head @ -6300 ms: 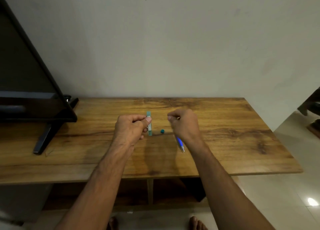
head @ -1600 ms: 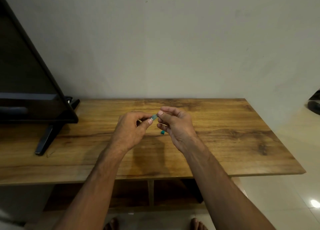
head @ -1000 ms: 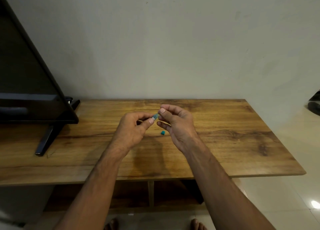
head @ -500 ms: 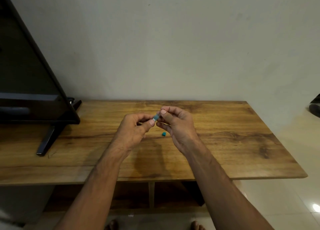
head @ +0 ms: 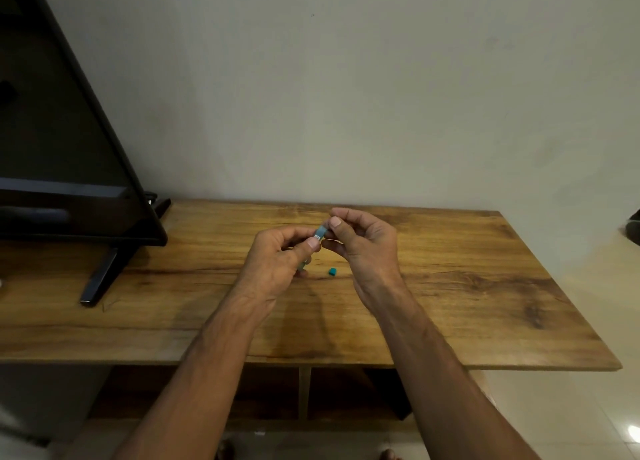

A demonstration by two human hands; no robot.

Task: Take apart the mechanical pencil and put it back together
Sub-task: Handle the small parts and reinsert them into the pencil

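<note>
Pencil barrel (head: 320,232) gripped by left hand (head: 277,269), right hand (head: 367,248) pinching its end; keep aligned, ease gently.

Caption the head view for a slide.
Left hand grips a teal pencil barrel, right hand pinches its upper end; a small teal piece lies on the wooden table.

Just one cam here, head-mounted and wide-angle, close to the front edge of the desk (head: 450,286), facing the wall (head: 346,96) and tilted down, so most of the top fits in.
</note>
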